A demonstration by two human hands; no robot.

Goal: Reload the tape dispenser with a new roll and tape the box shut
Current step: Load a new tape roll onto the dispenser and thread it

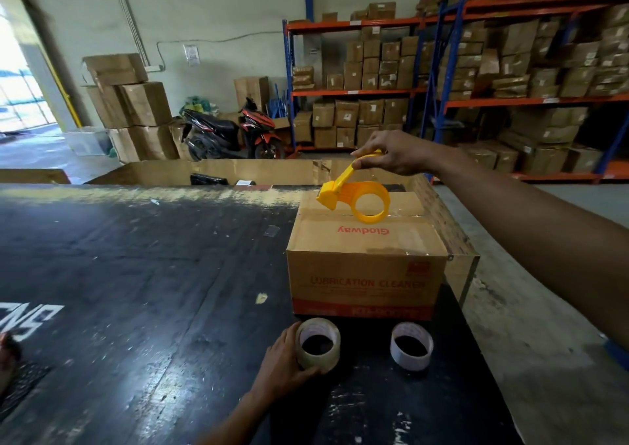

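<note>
A cardboard box [364,250] printed "Glodway" and "Lubrication Cleaner" stands on the dark table [136,291], its top flaps folded down. My right hand [398,157] grips the handle of a yellow tape dispenser [360,199] and holds it just above the box top; its ring is empty. In front of the box stand two rolls. My left hand [286,359] is wrapped around the clear tape roll [318,342] on the table. To its right sits a thin, nearly bare white core [412,346], untouched.
A large open cardboard bin [238,172] lies behind the table. Beyond it are a parked motorbike [231,131], stacked cartons at the left, and shelving full of boxes [476,70] at the right. The table's right edge drops to concrete floor [527,308].
</note>
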